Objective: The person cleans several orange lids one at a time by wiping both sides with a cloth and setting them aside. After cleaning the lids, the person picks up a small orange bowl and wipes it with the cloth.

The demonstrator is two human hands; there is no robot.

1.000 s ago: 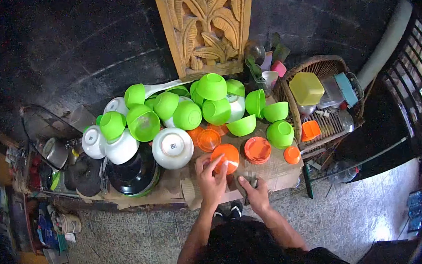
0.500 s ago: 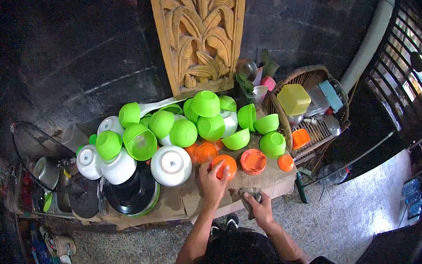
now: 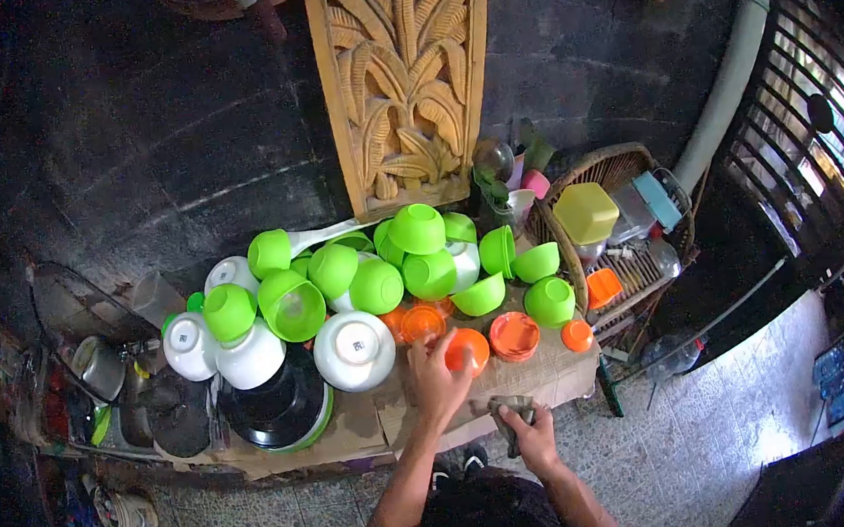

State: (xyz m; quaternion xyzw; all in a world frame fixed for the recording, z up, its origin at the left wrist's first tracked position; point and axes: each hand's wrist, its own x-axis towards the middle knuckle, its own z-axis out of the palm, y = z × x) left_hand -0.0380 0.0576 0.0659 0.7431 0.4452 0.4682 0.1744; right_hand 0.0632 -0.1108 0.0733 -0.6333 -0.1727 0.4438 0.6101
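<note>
My left hand (image 3: 440, 380) is at the left side of an orange lid or bowl (image 3: 469, 351) on the cardboard-covered counter; its fingers are bent there, and whether they grip it is unclear. A crumpled grey-brown cloth (image 3: 510, 419) is held in my right hand (image 3: 533, 432) at the counter's front edge. Orange stacked lids (image 3: 515, 337) lie to the right, and a small orange cup (image 3: 577, 335) sits beyond them. Another orange piece (image 3: 422, 324) rests just behind my left hand. An upside-down white bowl (image 3: 354, 352) stands to its left.
Several green bowls (image 3: 417, 230) are piled along the back. White bowls (image 3: 251, 358) and a black-lidded round container (image 3: 279, 401) stand at the left. A wicker basket (image 3: 569, 241) with plastic containers is at the right. A carved wooden panel (image 3: 412, 94) leans on the dark wall.
The head view has shifted, so the counter appears slightly lower. My left hand has moved slightly back from the orange piece's top to its left side. My right hand still holds the cloth.
</note>
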